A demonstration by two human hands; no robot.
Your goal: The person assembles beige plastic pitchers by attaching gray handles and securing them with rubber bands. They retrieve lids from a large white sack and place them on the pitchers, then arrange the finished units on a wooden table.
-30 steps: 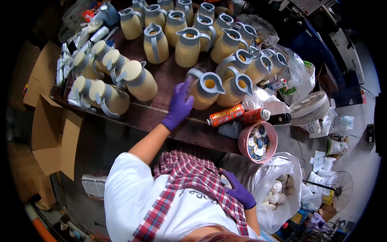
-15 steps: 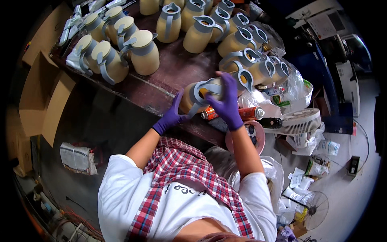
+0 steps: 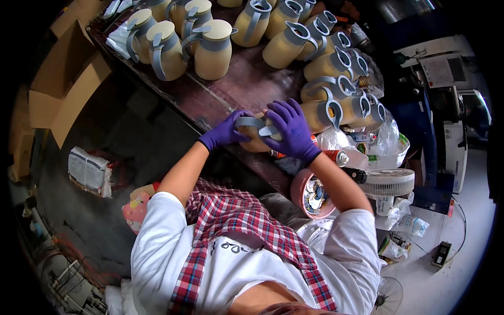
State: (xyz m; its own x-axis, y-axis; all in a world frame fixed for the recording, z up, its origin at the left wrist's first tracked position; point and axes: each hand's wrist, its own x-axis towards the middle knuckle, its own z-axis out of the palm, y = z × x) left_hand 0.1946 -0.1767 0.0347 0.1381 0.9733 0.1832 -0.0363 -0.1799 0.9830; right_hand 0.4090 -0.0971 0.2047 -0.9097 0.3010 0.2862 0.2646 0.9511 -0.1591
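Observation:
At the table's near edge I hold a cream thermos jug (image 3: 255, 143) with a grey handle. My left hand (image 3: 229, 131), in a purple glove, is closed round its left side beside the handle. My right hand (image 3: 292, 130), gloved alike, covers the top and grips the cream lid (image 3: 269, 122), whose grey lever shows under the fingers. The hand hides most of the lid and the jug's mouth. Just right of my right hand lies an open lidless jug (image 3: 318, 116), tilted towards me.
Several lidded jugs (image 3: 213, 58) stand at the table's (image 3: 231, 86) back left; several lidless ones (image 3: 283, 50) fill the right. Red spray cans (image 3: 336, 156) lie behind my right wrist. Below is a pink bucket (image 3: 302, 191) of small parts; a white fan (image 3: 388, 182) stands farther right.
My right hand has brought the lid down onto the jug and now spreads over its top. The jug's handle has turned to the left. The whole view has shifted.

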